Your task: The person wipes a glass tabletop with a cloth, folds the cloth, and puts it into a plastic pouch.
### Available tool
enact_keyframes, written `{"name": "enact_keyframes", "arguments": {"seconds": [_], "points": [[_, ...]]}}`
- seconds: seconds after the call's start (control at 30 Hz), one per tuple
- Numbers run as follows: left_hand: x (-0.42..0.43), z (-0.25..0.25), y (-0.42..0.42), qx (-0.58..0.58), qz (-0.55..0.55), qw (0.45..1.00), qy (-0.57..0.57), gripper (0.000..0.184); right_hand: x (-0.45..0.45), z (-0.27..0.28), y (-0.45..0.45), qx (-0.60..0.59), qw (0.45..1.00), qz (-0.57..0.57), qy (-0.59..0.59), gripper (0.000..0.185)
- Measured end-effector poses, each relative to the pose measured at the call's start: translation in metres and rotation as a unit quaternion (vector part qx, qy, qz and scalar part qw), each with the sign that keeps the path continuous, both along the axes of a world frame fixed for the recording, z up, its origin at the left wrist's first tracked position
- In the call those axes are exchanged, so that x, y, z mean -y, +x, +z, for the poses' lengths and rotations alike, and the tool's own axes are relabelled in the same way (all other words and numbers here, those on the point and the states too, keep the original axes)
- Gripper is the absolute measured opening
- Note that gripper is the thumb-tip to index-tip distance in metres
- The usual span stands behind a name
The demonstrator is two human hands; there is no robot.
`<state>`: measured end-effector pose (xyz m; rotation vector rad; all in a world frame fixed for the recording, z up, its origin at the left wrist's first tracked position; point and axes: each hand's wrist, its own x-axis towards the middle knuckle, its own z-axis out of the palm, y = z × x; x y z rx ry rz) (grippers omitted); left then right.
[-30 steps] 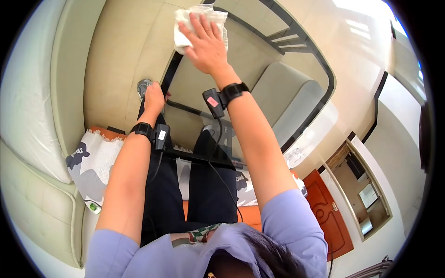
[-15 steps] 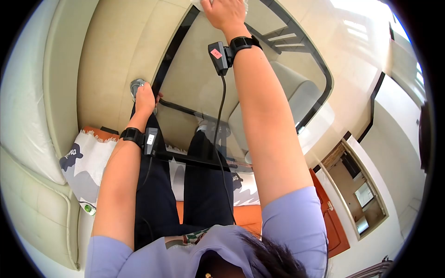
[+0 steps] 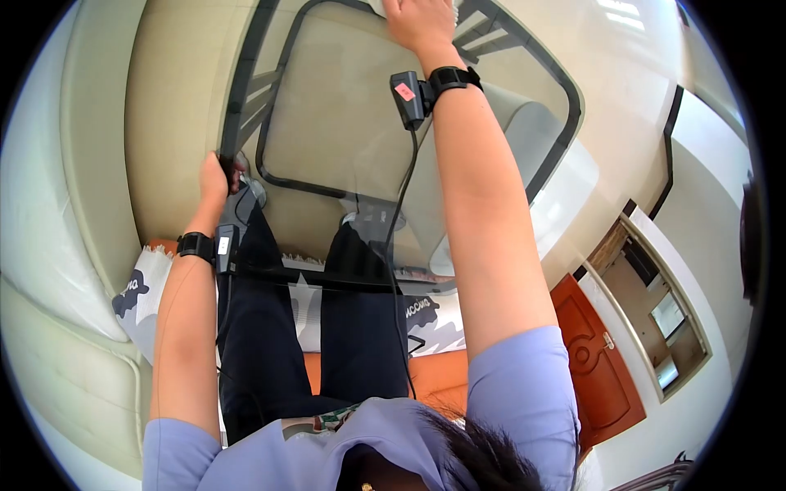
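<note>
White cloth (image 3: 378,7), presumably light, soft, best held flat, beneath right hand (image 3: 419,24), finger closure indeterminable; glass table (image 3: 237,90), likely stiff, slippery, edge within left hand's (image 3: 214,178) curled fingers.

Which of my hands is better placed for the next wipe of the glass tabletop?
Likely your right hand: it is on the white cloth, out over the glass tabletop, though the frame crops both. Your left hand grips the dark edge with no cloth visible, so it seems better for steadying.
</note>
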<state>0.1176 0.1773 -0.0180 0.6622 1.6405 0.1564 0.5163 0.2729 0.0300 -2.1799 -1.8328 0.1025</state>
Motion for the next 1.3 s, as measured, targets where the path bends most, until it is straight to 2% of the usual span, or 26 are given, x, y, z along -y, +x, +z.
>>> {"name": "enact_keyframes", "arguments": {"seconds": [0.07, 0.13, 0.27, 0.53, 0.57, 0.67, 0.73, 0.8, 0.93, 0.97, 1.0, 1.07, 1.13, 1.2, 1.27, 1.3], "points": [[0.000, -0.002, 0.000, 0.002, -0.016, 1.000, -0.007, 0.059, 0.023, 0.002, 0.023, 0.009, 1.000, -0.013, -0.011, 0.061], [-0.004, 0.006, -0.001, -0.025, 0.026, 0.999, -0.026, 0.059, 0.034, 0.002, 0.040, 0.012, 1.000, -0.017, -0.013, 0.062], [-0.006, 0.005, -0.015, -0.012, 0.007, 0.999, -0.034, 0.064, 0.077, -0.001, 0.084, 0.017, 0.999, -0.045, -0.006, 0.062], [-0.007, 0.023, -0.006, -0.010, -0.010, 0.999, -0.028, 0.068, 0.170, -0.015, 0.187, 0.054, 0.983, -0.177, -0.018, 0.059], [-0.009, 0.014, -0.016, -0.014, -0.007, 0.999, -0.032, 0.067, 0.184, -0.014, 0.198, 0.057, 0.977, -0.204, -0.014, 0.058], [-0.007, 0.032, 0.000, -0.027, -0.010, 0.999, -0.024, 0.065, 0.241, -0.033, 0.244, 0.061, 0.968, -0.242, 0.005, 0.058], [-0.009, 0.033, 0.000, -0.023, -0.004, 0.999, -0.027, 0.064, 0.267, -0.026, 0.251, 0.061, 0.961, -0.268, -0.030, 0.057], [-0.010, 0.032, -0.002, -0.021, 0.002, 0.999, -0.025, 0.062, 0.289, -0.024, 0.251, 0.023, 0.936, -0.350, -0.031, 0.058], [-0.009, 0.037, 0.001, -0.022, -0.012, 1.000, -0.018, 0.060, 0.349, -0.052, 0.270, 0.049, 0.928, -0.368, 0.018, 0.055], [-0.009, 0.042, 0.004, -0.027, -0.027, 0.999, -0.016, 0.059, 0.355, -0.046, 0.267, -0.089, 0.874, -0.478, -0.017, 0.052], [-0.011, 0.044, 0.007, -0.032, -0.041, 0.999, -0.013, 0.059, 0.356, -0.025, 0.251, -0.225, 0.789, -0.570, -0.050, 0.050], [-0.013, 0.040, 0.003, -0.030, -0.041, 0.999, -0.018, 0.059, 0.373, -0.014, 0.234, -0.288, 0.754, -0.588, 0.047, 0.046], [-0.011, 0.038, -0.001, -0.027, -0.039, 0.999, -0.027, 0.060, 0.412, -0.018, 0.233, -0.469, 0.661, -0.531, 0.245, 0.047], [-0.009, 0.036, 0.000, -0.011, -0.012, 1.000, -0.015, 0.057, 0.412, 0.037, 0.200, -0.687, 0.500, -0.407, 0.335, 0.048], [-0.008, 0.035, 0.001, -0.009, -0.015, 1.000, -0.013, 0.057, 0.409, 0.076, 0.161, -0.726, 0.441, -0.402, 0.342, 0.050], [-0.009, 0.034, 0.000, -0.011, -0.025, 1.000, -0.010, 0.056, 0.411, 0.085, 0.145, -0.769, 0.406, -0.356, 0.343, 0.051]]}}
